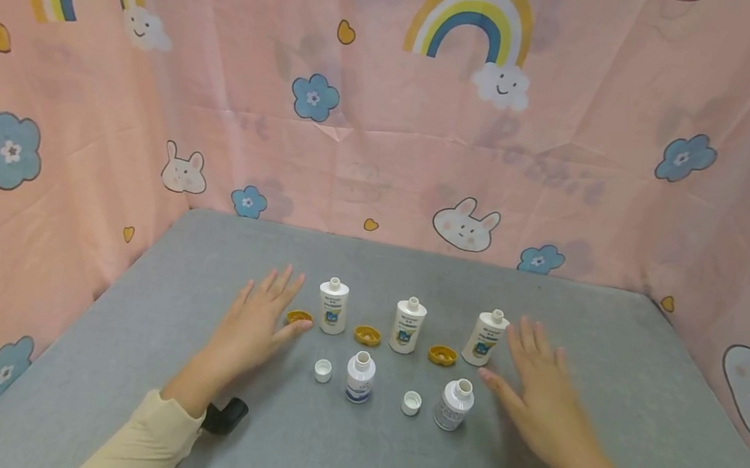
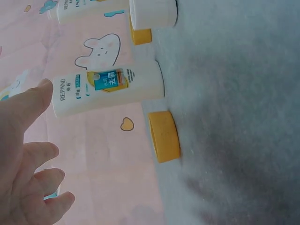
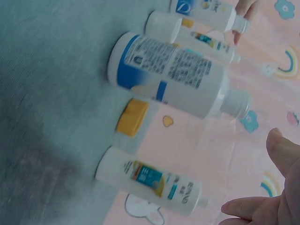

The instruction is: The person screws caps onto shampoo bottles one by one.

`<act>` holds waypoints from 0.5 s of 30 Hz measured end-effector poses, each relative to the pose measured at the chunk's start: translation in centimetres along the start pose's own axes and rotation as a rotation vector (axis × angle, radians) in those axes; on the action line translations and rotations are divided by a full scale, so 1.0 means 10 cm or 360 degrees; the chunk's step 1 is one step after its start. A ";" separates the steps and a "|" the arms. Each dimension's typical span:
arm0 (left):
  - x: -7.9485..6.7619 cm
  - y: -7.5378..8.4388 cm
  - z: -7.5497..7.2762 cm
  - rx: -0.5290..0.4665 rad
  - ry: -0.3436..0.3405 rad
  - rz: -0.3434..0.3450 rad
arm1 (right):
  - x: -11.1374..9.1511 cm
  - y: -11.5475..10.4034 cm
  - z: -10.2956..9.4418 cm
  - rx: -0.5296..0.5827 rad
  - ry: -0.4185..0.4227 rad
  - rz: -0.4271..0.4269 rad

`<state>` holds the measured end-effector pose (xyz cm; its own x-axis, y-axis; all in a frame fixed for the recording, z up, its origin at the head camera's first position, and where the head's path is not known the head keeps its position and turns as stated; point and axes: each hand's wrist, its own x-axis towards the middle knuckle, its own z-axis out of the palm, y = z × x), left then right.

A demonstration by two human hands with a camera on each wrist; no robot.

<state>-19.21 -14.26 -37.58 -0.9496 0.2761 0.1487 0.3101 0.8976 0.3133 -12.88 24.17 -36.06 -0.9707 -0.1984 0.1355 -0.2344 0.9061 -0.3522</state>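
My left hand (image 1: 256, 327) hovers with spread fingers beside the leftmost yellow cap (image 1: 298, 317), holding nothing. On the right, my right hand (image 1: 543, 395) is also spread and empty, close to the right white shampoo bottle (image 1: 485, 339). Two more such bottles, the left one (image 1: 333, 307) and the middle one (image 1: 408, 326), stand upright in the same row with uncapped necks. Between them lie a second yellow cap (image 1: 367, 335) and a third yellow cap (image 1: 442, 355). Nearer stand two shorter uncapped white bottles, one (image 1: 360, 378) centre and one (image 1: 454, 405) right.
A white screw cap (image 1: 323, 370) lies left of the centre short bottle, and another white cap (image 1: 411, 403) lies between the two short bottles. All stand on a grey table (image 1: 320, 454). A pink patterned curtain (image 1: 370, 155) borders its back and sides.
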 end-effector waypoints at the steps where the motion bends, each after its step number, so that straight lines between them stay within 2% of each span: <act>1: -0.01 0.01 0.00 0.0001 0.0003 0.0006 | 0.00 -0.02 0.00 0.0003 0.0005 -0.0009; 15: -0.07 0.06 0.04 -0.0002 0.0018 0.0034 | -0.05 -0.27 0.05 0.0028 0.0043 -0.0119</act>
<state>-18.32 -13.75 -37.87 -0.9421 0.2915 0.1659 0.3305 0.8910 0.3113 -11.79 21.58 -35.67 -0.9487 -0.2551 0.1869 -0.3075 0.8823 -0.3564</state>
